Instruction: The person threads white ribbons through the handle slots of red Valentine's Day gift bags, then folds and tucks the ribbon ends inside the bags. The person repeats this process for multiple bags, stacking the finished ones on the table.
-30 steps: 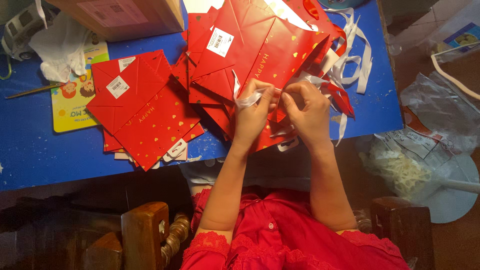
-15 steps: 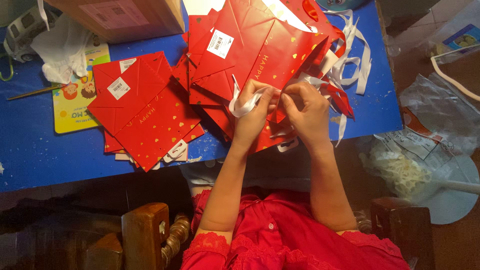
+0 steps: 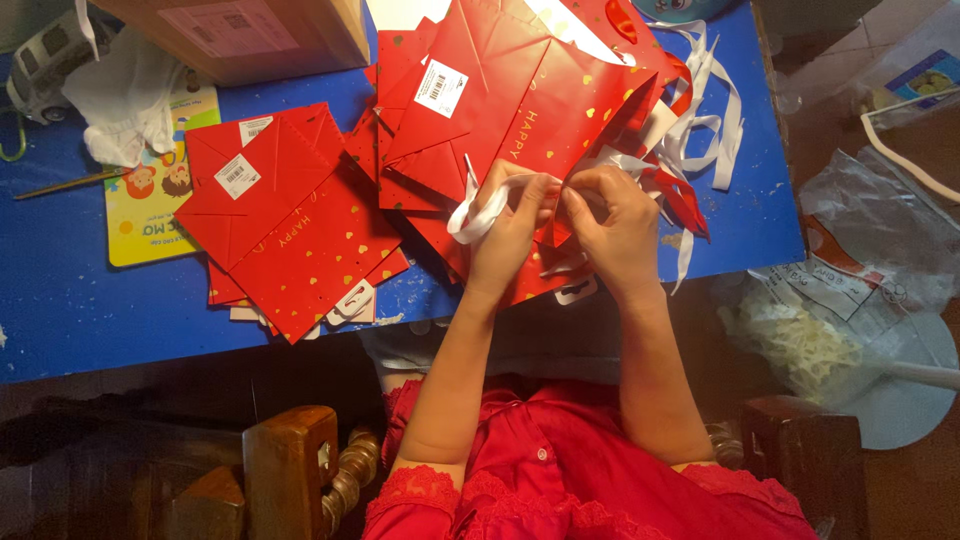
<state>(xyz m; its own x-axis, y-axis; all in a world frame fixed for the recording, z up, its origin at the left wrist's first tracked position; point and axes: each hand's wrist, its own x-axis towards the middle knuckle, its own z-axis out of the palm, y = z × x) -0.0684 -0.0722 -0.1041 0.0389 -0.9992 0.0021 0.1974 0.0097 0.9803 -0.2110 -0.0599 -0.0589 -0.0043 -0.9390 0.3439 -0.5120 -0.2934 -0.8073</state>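
A white ribbon (image 3: 478, 212) loops out from between the fingers of the left hand (image 3: 510, 225), which pinch it closed just above a flat red bag (image 3: 545, 110) at the near edge of the blue table (image 3: 60, 300). The right hand (image 3: 615, 225) sits just beside the left, its fingertips closed on the same ribbon and the bag's edge; the exact grip point is hidden by the knuckles. More ribbons (image 3: 710, 120) trail in a tangle to the right of the bag, reaching toward the table's right edge. To the left lies a second stack of red bags (image 3: 290, 230), overlapping a yellow booklet (image 3: 140, 215). Bare blue surface shows along the near left of the table. At the far edge stands a cardboard box (image 3: 260, 35), its contents out of sight, with a white cloth (image 3: 125, 105) beside it. Off the table's right side lie clear plastic bags (image 3: 870, 215).
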